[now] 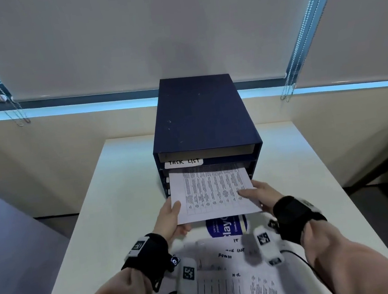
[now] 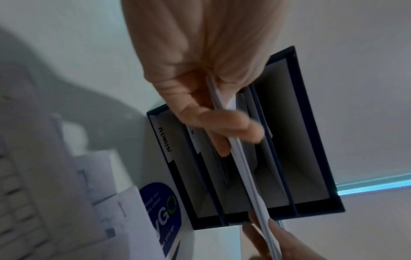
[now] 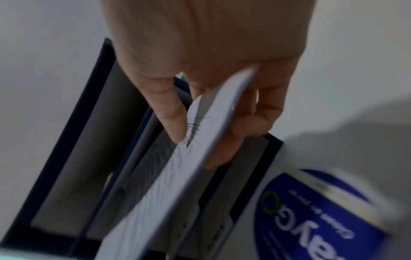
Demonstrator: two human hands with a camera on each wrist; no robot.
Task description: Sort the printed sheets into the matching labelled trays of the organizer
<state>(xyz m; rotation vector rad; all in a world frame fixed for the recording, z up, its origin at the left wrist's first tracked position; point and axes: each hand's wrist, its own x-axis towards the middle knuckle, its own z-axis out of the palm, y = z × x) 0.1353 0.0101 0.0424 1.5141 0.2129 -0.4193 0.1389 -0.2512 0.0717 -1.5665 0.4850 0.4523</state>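
A dark blue organizer (image 1: 203, 121) stands at the back of the white table (image 1: 112, 205), its open trays facing me. The tray front under the top slot carries a "TASK LIST" label (image 1: 184, 162). A printed sheet with a table of text (image 1: 213, 191) is held level, its far edge at the slot just under that label. My left hand (image 1: 179, 215) pinches the sheet's near left corner, thumb on top. My right hand (image 1: 252, 192) pinches the right edge. The left wrist view shows the sheet's edge (image 2: 242, 158) and an "ADMIN" label (image 2: 164, 140) on another tray.
More printed sheets (image 1: 229, 284) lie spread on the table close to me, under my wrists. A round blue sticker (image 1: 226, 226) shows on the table between them and the organizer. Behind the table are a beige wall and lowered blinds.
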